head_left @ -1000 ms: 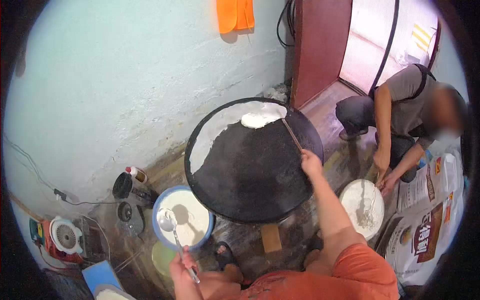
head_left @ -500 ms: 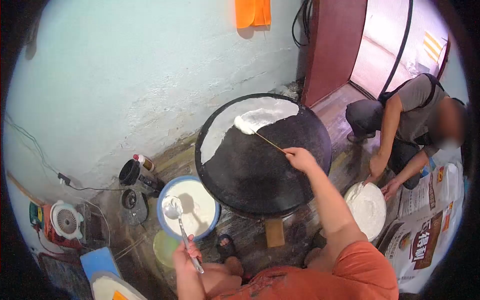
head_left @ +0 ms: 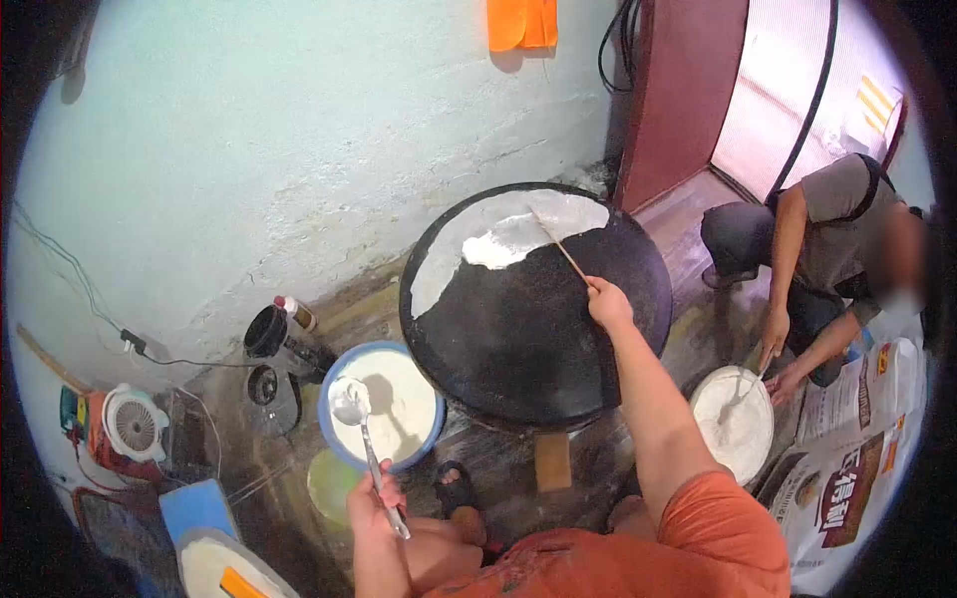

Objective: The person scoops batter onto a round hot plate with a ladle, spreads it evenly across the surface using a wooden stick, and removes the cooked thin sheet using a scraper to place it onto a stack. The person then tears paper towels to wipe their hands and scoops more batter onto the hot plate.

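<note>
My right hand [head_left: 608,301] is closed round a thin wooden stick [head_left: 563,251], whose far end rests in the pale batter near the back of a large round black griddle [head_left: 528,339]. A thin white layer [head_left: 439,261] curves along the griddle's back left, with a thicker white blob [head_left: 488,251] at its inner edge. My left hand [head_left: 374,503] grips the handle of a metal ladle [head_left: 368,444]. The ladle's bowl is over a blue-rimmed basin [head_left: 437,439] of white batter, at its left side.
At the right, a crouching person [head_left: 847,229] holds a stirring tool in a white bowl of batter [head_left: 733,424], beside printed sacks [head_left: 857,478]. A small fan [head_left: 134,424], black containers [head_left: 265,332] and a blue board [head_left: 199,518] are at the left.
The stick's far end has swung left, then back right, across the batter, and the white blob has moved left and spread. My left hand keeps the ladle. The view has shifted.
</note>
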{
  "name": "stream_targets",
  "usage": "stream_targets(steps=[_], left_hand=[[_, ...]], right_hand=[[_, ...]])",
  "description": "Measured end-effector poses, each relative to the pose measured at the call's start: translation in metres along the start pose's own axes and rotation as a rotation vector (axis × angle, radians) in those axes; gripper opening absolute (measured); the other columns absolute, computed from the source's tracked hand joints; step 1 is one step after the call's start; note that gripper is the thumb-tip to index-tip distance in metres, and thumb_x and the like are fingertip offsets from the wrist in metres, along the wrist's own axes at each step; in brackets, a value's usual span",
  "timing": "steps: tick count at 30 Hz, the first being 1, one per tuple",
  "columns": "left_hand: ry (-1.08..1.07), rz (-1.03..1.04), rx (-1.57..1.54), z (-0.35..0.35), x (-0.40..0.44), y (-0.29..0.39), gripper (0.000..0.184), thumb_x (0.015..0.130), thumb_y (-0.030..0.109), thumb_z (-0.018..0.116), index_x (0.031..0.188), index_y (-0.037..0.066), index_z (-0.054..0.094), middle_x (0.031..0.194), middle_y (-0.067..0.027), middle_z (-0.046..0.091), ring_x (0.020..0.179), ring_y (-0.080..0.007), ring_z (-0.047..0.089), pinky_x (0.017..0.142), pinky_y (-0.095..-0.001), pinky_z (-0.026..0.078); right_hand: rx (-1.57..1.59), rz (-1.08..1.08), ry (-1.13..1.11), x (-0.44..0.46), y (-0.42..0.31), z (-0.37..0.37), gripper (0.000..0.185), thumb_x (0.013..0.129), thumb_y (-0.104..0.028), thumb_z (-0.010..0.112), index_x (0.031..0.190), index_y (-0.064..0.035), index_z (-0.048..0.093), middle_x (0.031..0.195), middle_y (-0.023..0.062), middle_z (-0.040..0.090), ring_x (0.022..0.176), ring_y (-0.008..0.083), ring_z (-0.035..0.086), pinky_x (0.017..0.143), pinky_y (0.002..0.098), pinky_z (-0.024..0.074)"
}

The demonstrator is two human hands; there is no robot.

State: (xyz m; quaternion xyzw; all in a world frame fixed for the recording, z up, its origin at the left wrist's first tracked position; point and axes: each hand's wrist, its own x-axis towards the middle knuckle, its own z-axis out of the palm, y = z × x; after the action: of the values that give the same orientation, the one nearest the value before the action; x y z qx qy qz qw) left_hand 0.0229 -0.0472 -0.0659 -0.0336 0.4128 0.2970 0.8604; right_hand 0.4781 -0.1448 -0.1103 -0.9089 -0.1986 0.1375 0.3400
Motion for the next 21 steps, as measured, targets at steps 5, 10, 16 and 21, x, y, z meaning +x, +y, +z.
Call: stream_targets(steps=[5,10,16,21], left_hand=[[-0.013,0.018,0.016,-0.001,0.004,0.002,0.033,0.092,0.025,0.035,0.104,-0.003,0.049,0.068,-0.0036,0.046,0.047,-0.0098,0.039,0.039,-0.0220,0.034],[0.006,0.014,0.014,0.000,0.005,0.001,0.031,0.089,0.021,0.042,0.104,-0.004,0.050,0.063,-0.0025,0.045,0.046,-0.0102,0.040,0.040,-0.0223,0.036],[0.004,-0.009,0.017,-0.002,0.006,0.003,0.032,0.091,0.023,0.038,0.104,-0.003,0.050,0.065,-0.0031,0.045,0.047,-0.0102,0.040,0.039,-0.0219,0.035],[-0.018,0.033,0.072,-0.005,0.002,0.000,0.033,0.092,0.026,0.036,0.103,-0.002,0.049,0.067,-0.0038,0.045,0.048,-0.0101,0.039,0.040,-0.0223,0.035]], right_hand=[[-0.095,-0.203,-0.221,-0.025,-0.019,-0.011,0.028,0.083,-0.023,0.050,0.109,-0.0201,0.059,0.103,0.0121,0.060,0.097,0.0273,0.057,0.084,0.0352,0.0437],[-0.004,-0.127,-0.126,-0.026,0.011,-0.024,0.027,0.082,-0.018,0.053,0.108,-0.0155,0.060,0.099,0.0106,0.062,0.092,0.0246,0.059,0.082,0.0323,0.0438],[-0.062,-0.293,-0.285,-0.036,-0.009,0.005,0.028,0.083,-0.023,0.051,0.110,-0.0196,0.059,0.102,0.0137,0.060,0.095,0.0285,0.057,0.083,0.0364,0.0442],[0.064,-0.078,-0.076,-0.037,0.012,-0.001,0.026,0.083,-0.014,0.052,0.108,-0.0119,0.060,0.094,0.0107,0.064,0.088,0.0207,0.061,0.079,0.0307,0.0447]])
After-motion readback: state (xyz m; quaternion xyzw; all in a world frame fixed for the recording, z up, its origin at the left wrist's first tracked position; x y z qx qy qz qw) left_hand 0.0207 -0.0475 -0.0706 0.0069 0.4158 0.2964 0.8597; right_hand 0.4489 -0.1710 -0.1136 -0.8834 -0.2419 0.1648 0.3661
